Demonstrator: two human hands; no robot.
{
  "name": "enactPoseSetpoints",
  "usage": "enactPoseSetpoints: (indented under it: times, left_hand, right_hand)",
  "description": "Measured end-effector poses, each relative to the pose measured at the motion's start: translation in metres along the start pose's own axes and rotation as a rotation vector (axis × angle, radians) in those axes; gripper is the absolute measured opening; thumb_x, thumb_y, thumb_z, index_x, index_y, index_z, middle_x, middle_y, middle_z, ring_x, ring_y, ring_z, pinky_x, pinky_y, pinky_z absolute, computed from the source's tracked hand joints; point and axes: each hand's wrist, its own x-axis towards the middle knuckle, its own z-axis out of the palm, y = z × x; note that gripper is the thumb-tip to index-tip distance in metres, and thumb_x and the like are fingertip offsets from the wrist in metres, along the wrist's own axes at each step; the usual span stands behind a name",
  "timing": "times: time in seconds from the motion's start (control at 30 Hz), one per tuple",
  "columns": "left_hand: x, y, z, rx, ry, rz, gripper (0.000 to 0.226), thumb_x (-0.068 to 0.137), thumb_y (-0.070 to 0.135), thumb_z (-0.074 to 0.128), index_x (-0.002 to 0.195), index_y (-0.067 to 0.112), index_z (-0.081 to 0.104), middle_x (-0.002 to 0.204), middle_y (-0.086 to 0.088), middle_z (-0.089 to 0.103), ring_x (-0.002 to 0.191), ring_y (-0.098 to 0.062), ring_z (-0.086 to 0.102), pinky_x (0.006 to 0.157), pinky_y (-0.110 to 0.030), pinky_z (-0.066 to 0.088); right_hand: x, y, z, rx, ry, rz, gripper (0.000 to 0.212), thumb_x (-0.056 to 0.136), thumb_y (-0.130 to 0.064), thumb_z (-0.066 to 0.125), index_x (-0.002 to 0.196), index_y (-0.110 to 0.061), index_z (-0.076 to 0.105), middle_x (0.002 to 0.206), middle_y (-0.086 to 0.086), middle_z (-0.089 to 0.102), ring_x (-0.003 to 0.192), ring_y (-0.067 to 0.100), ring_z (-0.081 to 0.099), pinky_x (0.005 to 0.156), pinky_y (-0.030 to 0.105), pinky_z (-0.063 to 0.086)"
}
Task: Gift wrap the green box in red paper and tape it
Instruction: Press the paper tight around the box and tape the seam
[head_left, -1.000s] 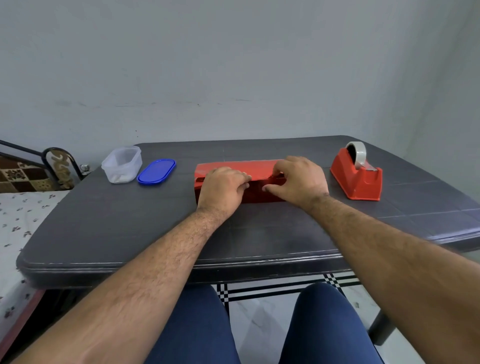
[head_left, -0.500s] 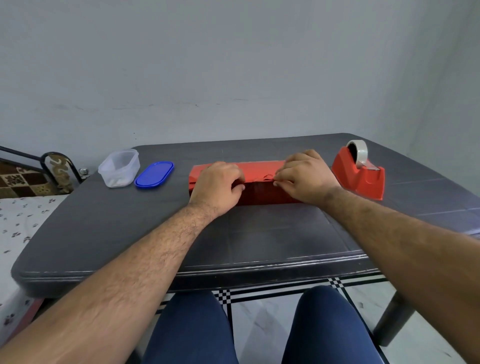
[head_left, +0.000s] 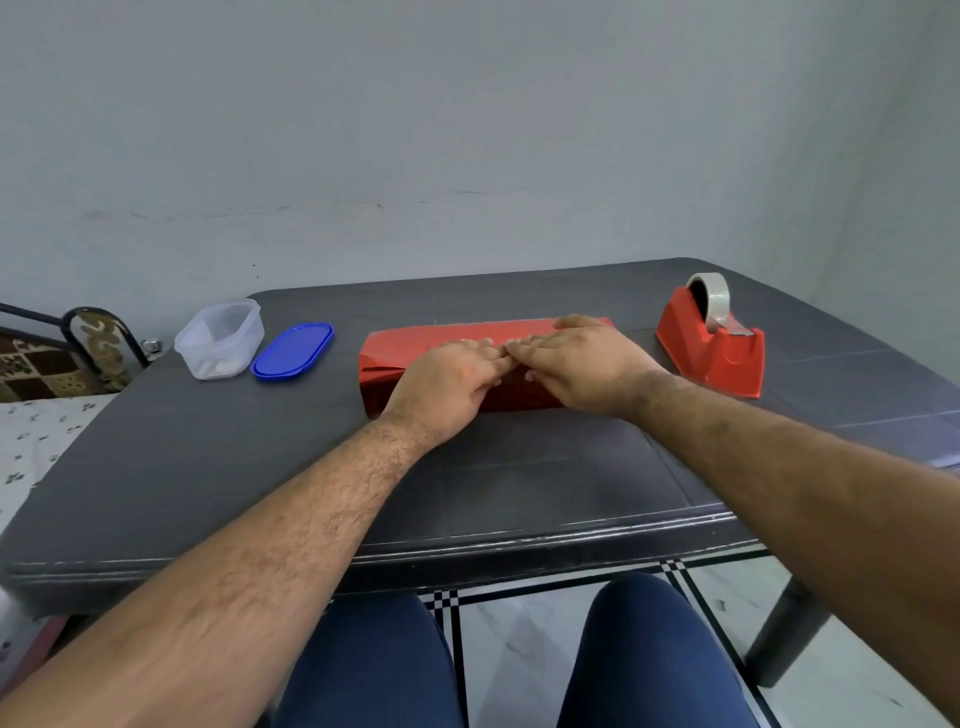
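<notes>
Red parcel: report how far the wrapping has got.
Done: red paper covers the box, no green showing, left end folded. In hand: left hand and right hand press flat along the top. Left: taping can't be confirmed; the dispenser stands untouched.

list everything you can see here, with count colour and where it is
wrapped box: 1, red paper, table centre
tape dispenser: 1, red with clear roll, right of box
container: 1, clear, far left of table
lid: 1, blue, beside container
table: 1, dark grey
chair: 1, dark patterned, past table's left end
left hand: 1, fingers flat on box top
right hand: 1, fingers flat on box top, fingertips meeting the left's
</notes>
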Motion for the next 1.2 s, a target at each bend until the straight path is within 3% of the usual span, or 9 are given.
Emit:
enactPoseSetpoints:
  times: [0.07,0.17,0.5,0.67,0.77,0.83,0.93,1.07,1.2]
  left_hand:
    - [-0.002,-0.002,0.002,-0.039,0.034,-0.027,0.042,0.097,0.005,0.069,0.136,0.022,0.071,0.136,0.001,0.071,0.132,-0.019,0.064,0.116,-0.036,0.045]
    - [-0.005,-0.005,0.005,-0.121,0.077,-0.063,0.035,0.097,0.007,0.073,0.13,0.019,0.075,0.133,0.001,0.073,0.13,-0.013,0.064,0.119,-0.029,0.04]
    - [-0.006,-0.006,-0.001,-0.132,0.103,-0.042,0.029,0.092,0.013,0.081,0.12,0.016,0.079,0.123,0.001,0.077,0.122,-0.011,0.069,0.114,-0.032,0.049]
    - [-0.008,0.0,-0.001,-0.032,0.134,-0.022,0.033,0.09,0.013,0.083,0.122,0.012,0.078,0.12,-0.003,0.078,0.115,-0.018,0.073,0.107,-0.027,0.048]
    - [-0.007,-0.001,0.0,0.005,0.127,-0.01,0.033,0.091,0.014,0.082,0.124,0.013,0.077,0.12,-0.002,0.078,0.115,-0.02,0.073,0.106,-0.035,0.053]
    - [-0.005,0.001,-0.002,0.018,0.121,-0.013,0.029,0.09,0.017,0.082,0.119,0.014,0.079,0.117,0.0,0.079,0.113,-0.02,0.073,0.103,-0.043,0.055]
    - [0.01,0.011,-0.01,0.033,0.121,-0.024,0.021,0.09,0.033,0.078,0.103,0.016,0.08,0.102,0.005,0.078,0.1,-0.016,0.07,0.095,-0.04,0.052]
    - [0.047,0.031,-0.014,0.01,0.058,-0.05,0.019,0.089,0.034,0.069,0.093,0.018,0.077,0.093,0.004,0.076,0.091,-0.023,0.07,0.086,-0.043,0.055]
    - [0.084,0.054,-0.009,-0.079,-0.016,-0.101,0.016,0.092,0.022,0.07,0.103,0.018,0.081,0.106,0.0,0.079,0.102,-0.027,0.072,0.092,-0.043,0.056]
  right_hand:
    - [-0.004,0.003,0.002,-0.027,0.081,-0.036,0.033,0.089,-0.01,0.066,0.12,-0.01,0.078,0.113,0.004,0.081,0.103,0.021,0.078,0.098,0.047,0.057]
    - [-0.013,0.008,0.005,-0.048,0.135,-0.078,0.031,0.085,-0.001,0.075,0.113,-0.01,0.081,0.107,0.003,0.082,0.098,0.02,0.08,0.095,0.047,0.059]
    - [-0.025,0.008,0.009,-0.072,0.295,-0.053,0.02,0.085,-0.012,0.072,0.1,-0.013,0.085,0.096,0.001,0.083,0.082,0.024,0.081,0.073,0.037,0.064]
    - [-0.025,0.003,0.006,-0.084,0.297,0.015,0.015,0.088,-0.013,0.071,0.093,-0.017,0.084,0.086,0.0,0.082,0.073,0.027,0.078,0.071,0.038,0.063]
    - [-0.024,0.002,0.005,-0.095,0.264,0.036,0.02,0.093,-0.016,0.063,0.091,-0.018,0.083,0.078,0.0,0.079,0.068,0.029,0.075,0.069,0.039,0.061]
    - [-0.025,0.002,0.003,-0.084,0.261,0.046,0.021,0.094,-0.017,0.063,0.09,-0.019,0.083,0.078,0.0,0.079,0.068,0.029,0.074,0.068,0.04,0.061]
    - [-0.025,-0.001,-0.002,-0.018,0.251,0.083,0.008,0.087,-0.017,0.075,0.085,-0.019,0.082,0.073,-0.001,0.076,0.065,0.029,0.073,0.064,0.038,0.06]
    - [-0.031,0.007,-0.019,0.063,0.262,0.265,0.019,0.088,-0.036,0.07,0.081,-0.024,0.082,0.071,-0.003,0.075,0.067,0.029,0.072,0.061,0.037,0.057]
    - [-0.042,0.035,-0.053,0.067,0.262,0.741,0.03,0.094,-0.046,0.065,0.086,-0.022,0.081,0.079,-0.002,0.077,0.081,0.028,0.073,0.067,0.031,0.05]
